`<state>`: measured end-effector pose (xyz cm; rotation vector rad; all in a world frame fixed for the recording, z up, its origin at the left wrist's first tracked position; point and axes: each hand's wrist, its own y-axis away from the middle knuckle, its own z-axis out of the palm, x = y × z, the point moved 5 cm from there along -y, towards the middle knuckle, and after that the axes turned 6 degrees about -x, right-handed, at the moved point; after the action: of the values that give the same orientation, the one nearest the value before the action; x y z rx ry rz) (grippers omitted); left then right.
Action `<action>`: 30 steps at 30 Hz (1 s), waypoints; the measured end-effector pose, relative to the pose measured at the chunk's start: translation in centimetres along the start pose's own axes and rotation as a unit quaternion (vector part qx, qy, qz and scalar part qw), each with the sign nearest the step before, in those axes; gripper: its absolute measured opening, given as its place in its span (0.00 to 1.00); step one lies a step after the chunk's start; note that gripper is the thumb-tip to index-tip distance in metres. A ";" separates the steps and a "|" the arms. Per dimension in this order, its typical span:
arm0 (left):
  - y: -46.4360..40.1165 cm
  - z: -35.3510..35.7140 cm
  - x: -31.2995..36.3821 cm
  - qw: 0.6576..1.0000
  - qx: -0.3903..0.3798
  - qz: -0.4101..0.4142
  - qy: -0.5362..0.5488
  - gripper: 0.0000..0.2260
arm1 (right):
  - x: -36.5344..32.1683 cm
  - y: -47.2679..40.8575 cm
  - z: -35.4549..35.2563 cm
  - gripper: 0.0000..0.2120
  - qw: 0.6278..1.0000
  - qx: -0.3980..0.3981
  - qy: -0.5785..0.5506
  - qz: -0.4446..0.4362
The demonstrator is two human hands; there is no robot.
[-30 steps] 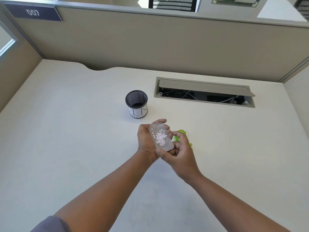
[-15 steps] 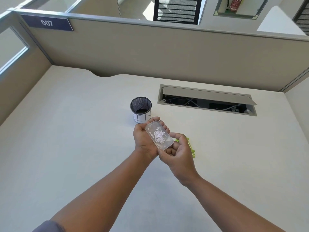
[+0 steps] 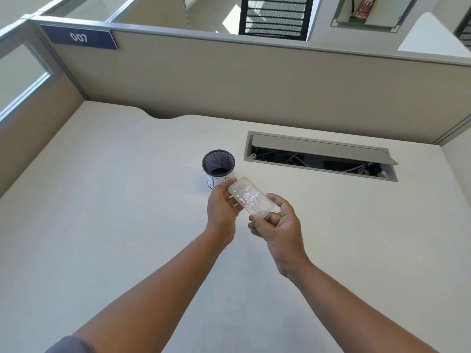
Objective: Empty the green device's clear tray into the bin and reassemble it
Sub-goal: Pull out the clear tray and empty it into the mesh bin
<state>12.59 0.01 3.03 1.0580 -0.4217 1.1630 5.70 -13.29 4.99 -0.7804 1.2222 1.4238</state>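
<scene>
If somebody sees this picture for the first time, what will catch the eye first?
Two bare hands at the desk's centre hold a clear tray full of small white paper dots. Just behind stands a black mesh bin, and to the right an open cable hatch is set into the desk.

Two bare forearms are showing in the head view, with nothing worn from elbow to wrist and no watch, band or ring visible on either one. The left hand (image 3: 221,208) and the right hand (image 3: 279,226) are both ungloved, their fingers and knuckles showing plainly. At about 7 o'clock, the rounded edge of a grey-blue short sleeve (image 3: 68,345) is just peeking in over the left upper arm.
</scene>
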 end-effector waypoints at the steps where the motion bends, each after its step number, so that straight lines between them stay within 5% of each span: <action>1: -0.1 -0.4 0.5 0.998 0.026 0.038 -0.049 0.13 | -0.2 -0.2 -0.1 0.26 1.000 0.004 0.000 -0.001; 6: -1.6 -2.3 4.0 0.918 0.102 0.220 -0.314 0.19 | -1.0 -2.2 -0.4 0.26 1.000 0.013 0.010 -0.008; 11: -5.0 -3.0 5.6 0.853 0.068 0.158 -0.493 0.49 | -1.8 -5.2 -0.2 0.26 0.998 -0.006 0.059 -0.005; 15: -7.3 -3.1 6.4 0.832 0.050 0.152 -0.531 0.54 | -2.3 -7.7 0.4 0.30 0.993 -0.020 0.117 0.003; 30: -9.3 -3.3 5.6 0.883 -0.022 0.168 -0.438 0.44 | -4.4 -13.7 3.4 0.36 0.943 -0.056 0.328 -0.001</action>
<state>22.33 5.67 1.45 1.4808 -1.3814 0.8970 20.42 -12.42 6.35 -1.4077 1.6389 1.2733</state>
